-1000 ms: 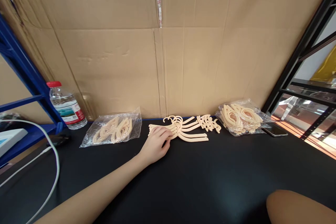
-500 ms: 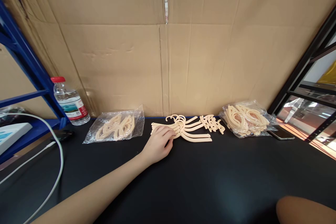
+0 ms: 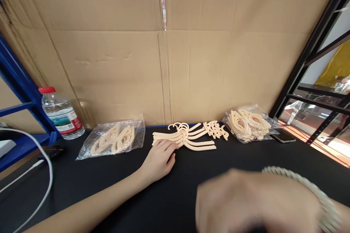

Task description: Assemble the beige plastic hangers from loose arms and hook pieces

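My left hand [image 3: 160, 159] lies at the near edge of a group of cream-coloured plastic hangers [image 3: 201, 148]. Its fingers are bent loosely over the left ends of the hanger arms, with the thumb apart from them; no grip shows. The hangers lie flat, side by side, with their hooks overlapping in the middle. Close to the camera at the lower right is my right hand [image 3: 232, 200], smeared by motion, a pale braided band on its wrist. Its fingers cannot be made out. Small cream clip-shaped pieces [image 3: 216, 129] lie just right of the hangers.
A clear bag of cream parts [image 3: 112, 139] lies left, and a fuller bag [image 3: 247, 122] right, beside a phone [image 3: 284, 136]. A red-capped water bottle [image 3: 62, 116] and a white cable [image 3: 50, 174] are at the left. Cardboard [image 3: 123, 80] stands behind the black table [image 3: 109, 169].
My right hand has come into view at the lower right, where only part of an arm showed before. The view has shifted slightly. My left hand stays at the hangers.
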### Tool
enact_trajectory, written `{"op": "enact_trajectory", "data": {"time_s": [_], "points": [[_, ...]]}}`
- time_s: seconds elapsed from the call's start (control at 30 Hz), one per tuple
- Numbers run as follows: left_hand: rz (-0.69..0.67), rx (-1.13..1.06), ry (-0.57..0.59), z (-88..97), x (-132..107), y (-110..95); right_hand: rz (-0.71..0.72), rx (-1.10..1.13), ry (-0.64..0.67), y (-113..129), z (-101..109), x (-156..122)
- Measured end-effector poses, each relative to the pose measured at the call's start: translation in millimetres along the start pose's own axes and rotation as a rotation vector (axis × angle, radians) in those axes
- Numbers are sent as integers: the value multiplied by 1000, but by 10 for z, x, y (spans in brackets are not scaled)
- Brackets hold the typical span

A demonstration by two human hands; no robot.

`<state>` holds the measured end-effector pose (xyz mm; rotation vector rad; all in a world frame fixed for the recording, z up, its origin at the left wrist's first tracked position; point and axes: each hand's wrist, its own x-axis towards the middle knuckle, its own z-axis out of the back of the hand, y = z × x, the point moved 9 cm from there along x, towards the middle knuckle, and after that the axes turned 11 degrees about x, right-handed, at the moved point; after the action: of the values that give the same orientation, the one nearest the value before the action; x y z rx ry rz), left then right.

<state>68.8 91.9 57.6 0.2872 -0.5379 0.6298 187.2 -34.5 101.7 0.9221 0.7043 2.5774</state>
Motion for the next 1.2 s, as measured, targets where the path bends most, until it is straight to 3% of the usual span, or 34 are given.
{"op": "enact_trajectory", "data": {"time_s": [0.13,0.27,0.4,0.63,1.2], "points": [[17,67,-4,41,-37,12,-282,-363,-296,-965,861,-22],[71,72,45,15,-82,102,-406,-547,-438,-1540,1301,-341],[152,67,85,-50,-85,222,-440,-696,-375,-1688,1228,-518],[172,107,80,-107,-56,246,-477,-795,-258,-1775,998,-511],[150,-50,184,-256,-65,239,-361,-696,-280,-1825,921,-502]]}}
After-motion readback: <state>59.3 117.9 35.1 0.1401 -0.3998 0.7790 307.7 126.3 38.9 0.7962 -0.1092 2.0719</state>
